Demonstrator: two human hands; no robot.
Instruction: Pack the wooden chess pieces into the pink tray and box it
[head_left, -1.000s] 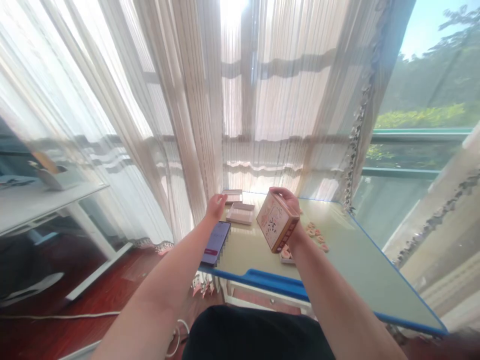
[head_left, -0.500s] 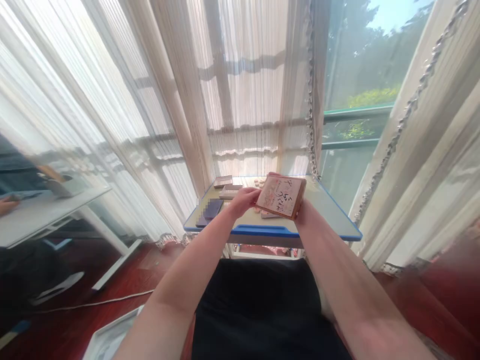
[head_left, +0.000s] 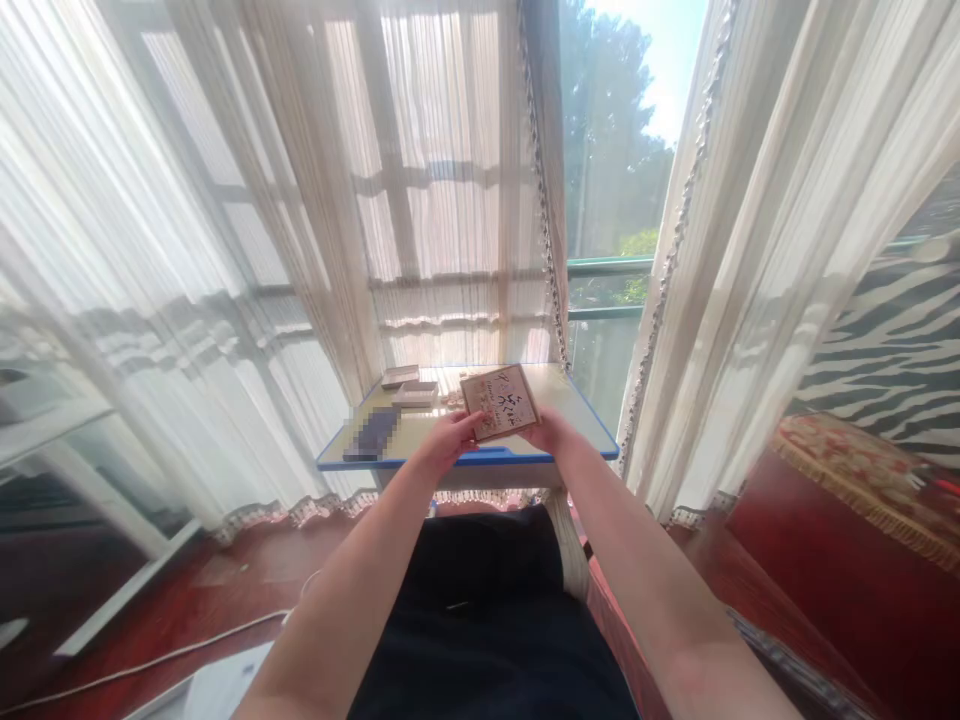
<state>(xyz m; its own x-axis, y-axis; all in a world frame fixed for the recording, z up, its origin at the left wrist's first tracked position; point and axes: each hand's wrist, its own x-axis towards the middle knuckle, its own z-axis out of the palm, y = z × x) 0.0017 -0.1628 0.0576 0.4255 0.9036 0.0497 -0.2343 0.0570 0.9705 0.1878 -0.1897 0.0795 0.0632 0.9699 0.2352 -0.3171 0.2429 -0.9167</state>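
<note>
A flat square Chinese chess box with black brush writing on its pale lid is held above the near part of the table. My left hand grips its lower left corner, thumb on top. Around its right edge closes my right hand, its fingers partly hidden by the box. Behind the box, partly covered, small round pale pieces lie on the table. An open shallow box sits to their left, with another shallow box farther back.
The desk has a pale top and a blue edge. A dark, blurred-out item lies at its left. Sheer curtains hang behind. A white table stands left, and a red cloth-covered piece of furniture right.
My view has turned to the right. The chess box has come lower and nearer, and lies flatter. My left thumb now rests on its lid. Both hands keep hold.
</note>
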